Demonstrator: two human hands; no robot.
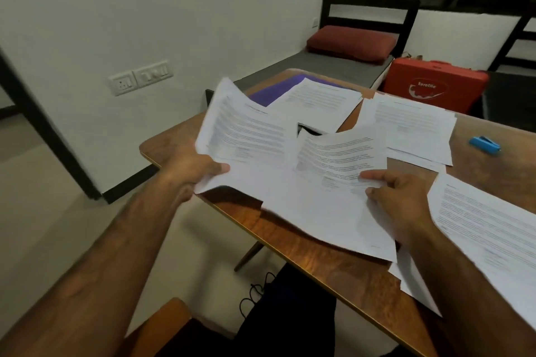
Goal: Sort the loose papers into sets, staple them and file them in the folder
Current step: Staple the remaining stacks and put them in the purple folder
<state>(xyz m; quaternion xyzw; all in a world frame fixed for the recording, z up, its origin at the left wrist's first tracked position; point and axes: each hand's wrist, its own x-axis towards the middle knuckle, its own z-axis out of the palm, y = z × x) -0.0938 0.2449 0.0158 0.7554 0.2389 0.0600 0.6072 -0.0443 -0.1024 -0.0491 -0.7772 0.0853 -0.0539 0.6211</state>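
1. Wooden counter [304, 246] carries sorted piles [412, 124].
2. Left hand [194, 168] pinches unsorted papers [252, 136], raised for reading.
3. Purple folder [278, 88] lies beyond, under one pile.
4. Right hand [397, 194] pinches one sheet [336, 151], likely separating it.
5. Blue stapler [485, 144] waits far right.

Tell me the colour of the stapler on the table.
The stapler is bright blue, lying on the wooden table at the right; the head view shows it.

Purple folder [272, 91] mostly hidden under paper stack [319, 101]. Held sheets [255, 136] blurred, text illegible. Near-right sheets [487, 226] cut by right edge.
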